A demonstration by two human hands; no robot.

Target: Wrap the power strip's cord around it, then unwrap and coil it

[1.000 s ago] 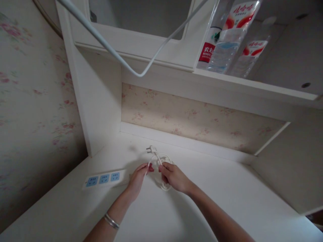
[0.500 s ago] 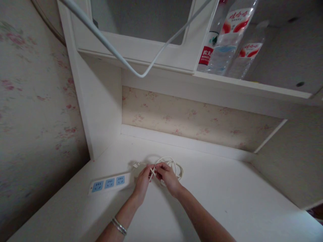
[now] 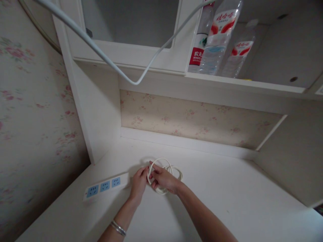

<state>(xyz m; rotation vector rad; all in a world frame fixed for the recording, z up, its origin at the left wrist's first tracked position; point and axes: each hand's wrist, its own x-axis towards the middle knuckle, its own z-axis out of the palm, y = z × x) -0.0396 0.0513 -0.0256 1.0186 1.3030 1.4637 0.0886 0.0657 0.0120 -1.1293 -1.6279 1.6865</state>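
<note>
A white power cord (image 3: 180, 171) lies in loose loops on the white desktop. It appears to belong to the power strip (image 3: 106, 187), white with blue sockets, at the left. My left hand (image 3: 138, 184) is closed, pinching the cord at the near side of a raised loop. My right hand (image 3: 165, 178) reaches into that loop from the right, its index finger stretched out and the other fingers apart. The loop passes in front of its fingers. The plug is hidden from view.
A white cabinet (image 3: 126, 55) hangs over the desk, with several plastic bottles (image 3: 215, 50) on its open shelf. A thick white cable (image 3: 101, 57) droops across the upper view. Floral wallpaper (image 3: 37, 111) covers the left wall.
My right hand has opened its pinch and extended its index finger within the loop. My left hand has shifted slightly left, and the plug has gone out of sight.
</note>
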